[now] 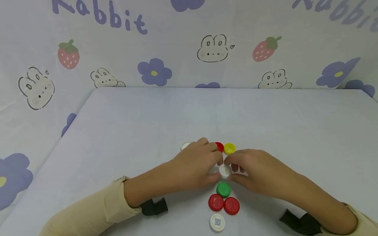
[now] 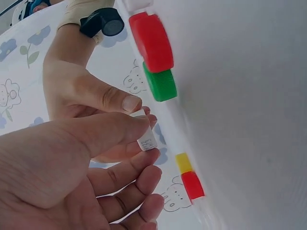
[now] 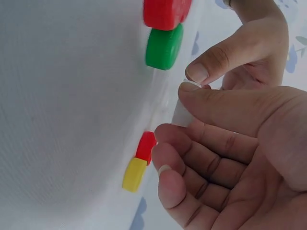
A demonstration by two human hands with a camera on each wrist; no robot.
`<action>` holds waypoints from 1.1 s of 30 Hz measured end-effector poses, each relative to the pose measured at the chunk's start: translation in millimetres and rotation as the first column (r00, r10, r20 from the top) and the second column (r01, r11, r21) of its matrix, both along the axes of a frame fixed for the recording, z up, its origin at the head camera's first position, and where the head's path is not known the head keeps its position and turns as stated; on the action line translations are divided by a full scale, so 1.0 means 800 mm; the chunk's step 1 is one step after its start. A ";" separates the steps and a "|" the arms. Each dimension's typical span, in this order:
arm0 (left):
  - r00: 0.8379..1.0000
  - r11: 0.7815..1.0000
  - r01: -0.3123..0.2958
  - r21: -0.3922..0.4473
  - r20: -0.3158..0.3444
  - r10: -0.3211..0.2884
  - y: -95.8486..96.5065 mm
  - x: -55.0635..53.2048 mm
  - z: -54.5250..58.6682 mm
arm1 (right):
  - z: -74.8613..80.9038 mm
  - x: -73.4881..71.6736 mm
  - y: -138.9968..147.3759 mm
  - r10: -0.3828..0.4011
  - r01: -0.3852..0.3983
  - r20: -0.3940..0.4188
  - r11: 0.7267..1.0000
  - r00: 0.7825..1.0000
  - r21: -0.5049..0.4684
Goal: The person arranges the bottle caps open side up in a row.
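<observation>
A small white bottle cap (image 1: 225,170) sits between my two hands, close over the white table (image 1: 133,118). My left hand (image 1: 192,167) pinches it by its left side; in the left wrist view the thumb overlaps the cap (image 2: 147,139) and the index fingertip is at its lower edge. From the other side my right hand (image 1: 260,170) holds it between thumb and index finger, partly covering the cap (image 3: 182,112) in the right wrist view. Just nearer lies a green cap (image 1: 223,189). Beyond the hands, a red cap (image 1: 219,147) and a yellow cap (image 1: 229,148) lie side by side.
Two red caps, one left (image 1: 216,202) and one right (image 1: 231,206), lie nearer than the green one. Nearest is a white cap with a square code (image 1: 217,223). A whitish cap (image 1: 185,145) is partly hidden behind the left hand. A printed cloth (image 1: 177,42) hangs behind the table.
</observation>
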State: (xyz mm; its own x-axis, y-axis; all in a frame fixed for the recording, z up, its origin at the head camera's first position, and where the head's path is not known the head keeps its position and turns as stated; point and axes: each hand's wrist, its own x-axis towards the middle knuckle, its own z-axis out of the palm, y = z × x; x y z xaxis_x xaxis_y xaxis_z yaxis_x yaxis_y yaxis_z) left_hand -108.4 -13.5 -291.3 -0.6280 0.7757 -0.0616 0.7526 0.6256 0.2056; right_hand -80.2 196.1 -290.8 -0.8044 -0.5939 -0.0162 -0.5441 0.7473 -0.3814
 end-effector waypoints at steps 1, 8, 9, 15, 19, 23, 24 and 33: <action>1.000 1.000 -0.002 0.011 0.007 0.002 -0.001 0.000 0.001 | 0.001 0.000 0.001 0.003 -0.003 0.007 1.000 1.000 -0.015; 0.999 0.998 -0.012 0.061 0.035 0.009 -0.006 0.001 0.009 | 0.005 0.000 0.005 0.008 -0.006 0.023 0.994 1.000 -0.106; 0.999 0.998 -0.012 0.066 0.038 0.010 -0.006 0.001 0.010 | 0.006 0.000 0.005 0.007 -0.004 0.021 0.993 1.000 -0.120; 0.999 0.993 -0.016 0.120 0.050 0.010 -0.010 -0.001 0.015 | 0.009 -0.002 0.009 -0.008 0.016 0.041 0.979 0.999 -0.203; 0.998 0.982 -0.027 0.185 0.069 0.015 -0.013 -0.001 0.019 | 0.011 -0.007 0.013 -0.024 0.037 0.054 0.964 0.998 -0.264; 0.998 0.961 -0.027 0.275 0.070 0.008 -0.014 -0.002 0.019 | 0.013 -0.012 0.016 -0.055 0.085 0.100 0.937 0.993 -0.338; 0.998 0.955 -0.025 0.296 0.068 0.005 -0.014 -0.002 0.019 | 0.013 -0.013 0.016 -0.064 0.103 0.121 0.928 0.991 -0.358; 0.998 0.932 -0.050 0.359 0.049 0.035 -0.011 0.000 0.020 | 0.014 -0.020 0.018 -0.097 0.288 0.394 0.839 0.914 -0.461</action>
State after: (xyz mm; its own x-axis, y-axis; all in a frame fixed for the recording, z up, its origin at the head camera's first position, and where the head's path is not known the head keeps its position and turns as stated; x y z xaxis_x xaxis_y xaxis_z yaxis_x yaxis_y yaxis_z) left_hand -108.2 -22.4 -275.0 -0.6638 0.7234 0.1900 0.7130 0.5353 0.4528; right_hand -96.5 210.6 -279.7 -0.9016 -0.4290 -0.0560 -0.1728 0.4758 -0.8624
